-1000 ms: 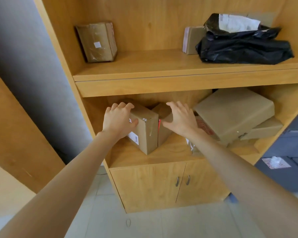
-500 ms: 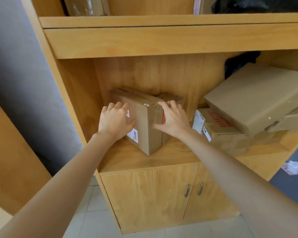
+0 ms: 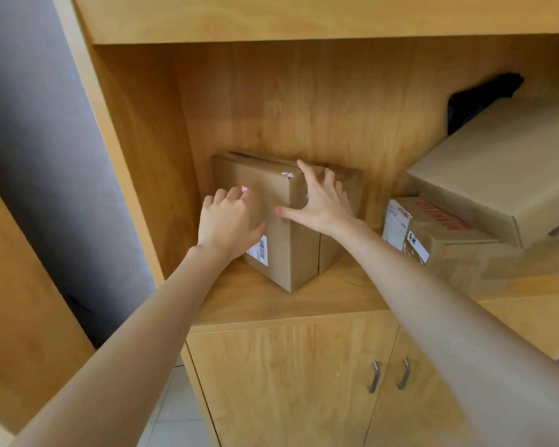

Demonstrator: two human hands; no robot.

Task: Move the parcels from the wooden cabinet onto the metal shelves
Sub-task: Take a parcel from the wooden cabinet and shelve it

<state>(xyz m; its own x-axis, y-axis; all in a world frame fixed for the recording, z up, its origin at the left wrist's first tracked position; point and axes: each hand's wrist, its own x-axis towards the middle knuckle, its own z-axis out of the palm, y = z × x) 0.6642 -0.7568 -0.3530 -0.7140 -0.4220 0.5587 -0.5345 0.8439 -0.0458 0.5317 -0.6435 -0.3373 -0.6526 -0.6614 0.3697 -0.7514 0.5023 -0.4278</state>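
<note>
No text reads clearly: barcode label (image 3: 259,251) on the cardboard box (image 3: 288,227), blurred red print (image 3: 442,217) on another parcel (image 3: 446,240).

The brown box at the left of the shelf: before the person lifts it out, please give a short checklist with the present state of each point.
1. Left hand on the brown box: ok.
2. Right hand over its top corner: ok.
3. Second box touches behind: not ok, may drag.
4. Stack of parcels apart at the right: ok.
5. Shelf front free: ok.
6. Weight: cannot tell.
</note>
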